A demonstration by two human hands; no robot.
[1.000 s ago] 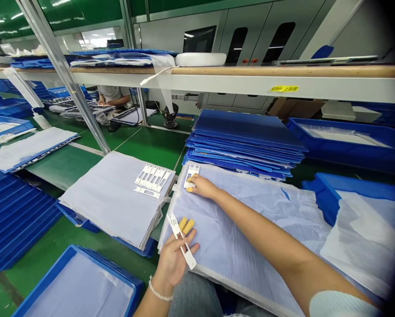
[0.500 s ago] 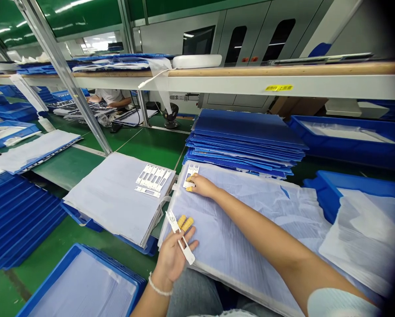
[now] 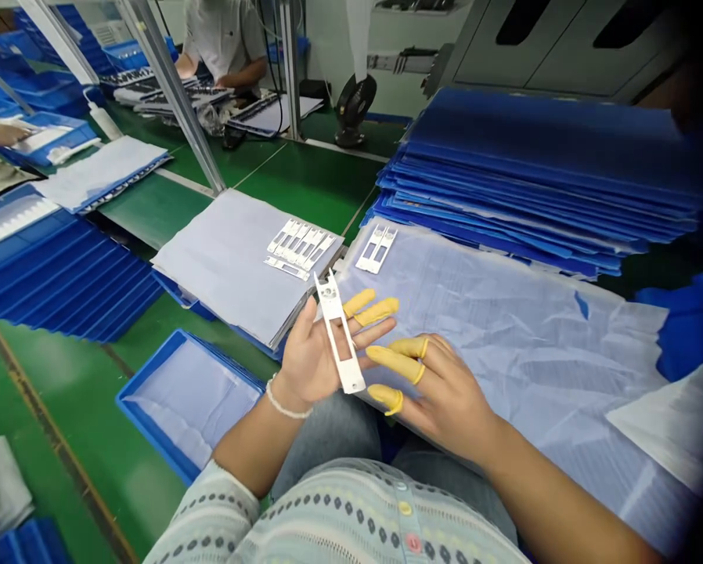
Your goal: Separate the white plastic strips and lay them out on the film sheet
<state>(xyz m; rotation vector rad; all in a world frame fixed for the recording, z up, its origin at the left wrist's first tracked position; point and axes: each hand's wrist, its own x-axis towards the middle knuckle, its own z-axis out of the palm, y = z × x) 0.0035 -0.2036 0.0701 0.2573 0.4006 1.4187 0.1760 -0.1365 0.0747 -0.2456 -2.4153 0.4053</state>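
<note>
I have the left hand (image 3: 313, 356) palm up, its fingers spread a little, with a white slotted strip (image 3: 350, 374) lying across the palm; the thumb stands off to one side. The strip's underside is hidden, and so is some of the finger behind it. The right hand (image 3: 451, 395) holds thumb and forefinger apart by the strip's lower end; I cannot tell whether they touch it, and its last fingers are tucked from sight.

Two similar strips (image 3: 376, 251) lie at the far left corner of the sheet-covered pile (image 3: 481, 313), whose near edge I lose behind the right hand and forearm. More strips (image 3: 300, 241) sit close to the right corner of the paper-topped stack (image 3: 216, 258). The blue sheets (image 3: 528, 164) fade into dark blur on the right. A co-worker (image 3: 222, 39) is cut off above; another person's hand (image 3: 5, 131) enters at far left.
</note>
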